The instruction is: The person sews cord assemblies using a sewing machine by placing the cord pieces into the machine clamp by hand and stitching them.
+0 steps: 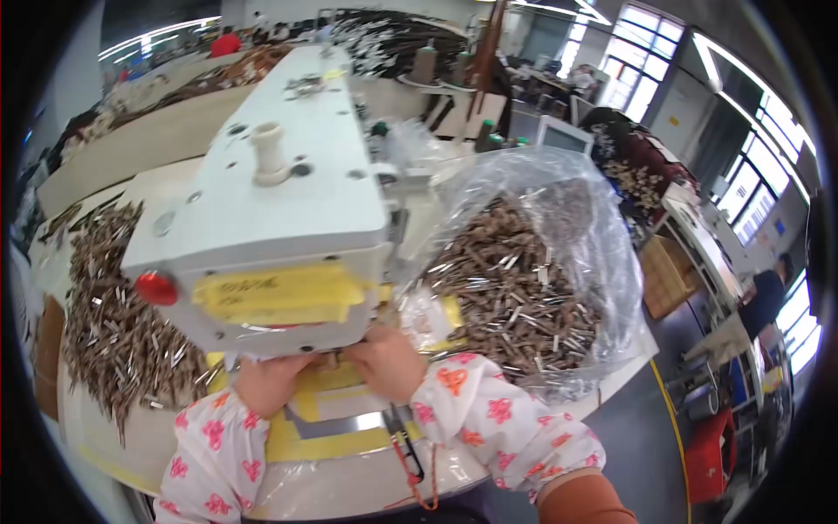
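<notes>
A white sewing machine head (279, 175) with yellow tape across its front fills the middle of the view. Just under its front edge, my left hand (269, 384) and my right hand (388, 360) come close together over the work plate. Both look closed, with the fingers curled inward. The machine hides most of the fingertips, so whatever small piece lies between them cannot be made out. Closer to me, thread snips (403, 450) on an orange cord lie on the table, below my right hand.
Many small brown pieces with shiny metal bits form a pile (131, 323) on the left. Similar pieces (515, 297) fill a clear plastic bag (611, 253) on the right. Beyond stand a cardboard box (668, 275), a red stool (711, 454) and a person (759, 301).
</notes>
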Available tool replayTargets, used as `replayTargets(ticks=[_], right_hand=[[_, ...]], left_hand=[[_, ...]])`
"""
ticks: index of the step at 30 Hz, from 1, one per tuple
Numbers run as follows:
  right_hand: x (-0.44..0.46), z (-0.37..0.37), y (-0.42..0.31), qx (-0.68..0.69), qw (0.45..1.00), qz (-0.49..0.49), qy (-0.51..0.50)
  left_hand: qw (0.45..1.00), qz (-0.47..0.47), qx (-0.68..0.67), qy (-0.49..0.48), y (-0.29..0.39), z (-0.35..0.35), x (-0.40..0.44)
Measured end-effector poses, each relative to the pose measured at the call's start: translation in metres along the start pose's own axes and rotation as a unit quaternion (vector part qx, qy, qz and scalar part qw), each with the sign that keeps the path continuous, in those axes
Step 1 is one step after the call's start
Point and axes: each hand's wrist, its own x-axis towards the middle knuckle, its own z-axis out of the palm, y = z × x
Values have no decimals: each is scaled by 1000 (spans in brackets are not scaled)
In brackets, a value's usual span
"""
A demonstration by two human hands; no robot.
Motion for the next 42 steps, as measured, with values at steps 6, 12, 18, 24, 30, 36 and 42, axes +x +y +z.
replayTargets(ticks=[6,12,18,24,30,36,42], right_hand=[[-5,4,-2,-14,1000,11,-11],[-6,4,-9,-112,993,-28,-4],[-6,5,-11,-122,992,-27,-18],[-6,13,-6,-150,987,-49,27],[-11,22,-6,-155,988,-8,12],[-10,43,0,-209,977,14,50],[-7,38,2,-197,980,4,37]], left_hand=[[995,-38,60,-68,-2,0,-15],[999,28,35,0,-5,-5,-5],[1000,12,-1,-23,-6,-4,-7],[999,17,27,4,-7,-2,-6],[999,-4,36,-35,0,-2,-7],[990,-85,-7,-108,3,-4,-11],[995,-60,-10,-76,-2,4,-11]])
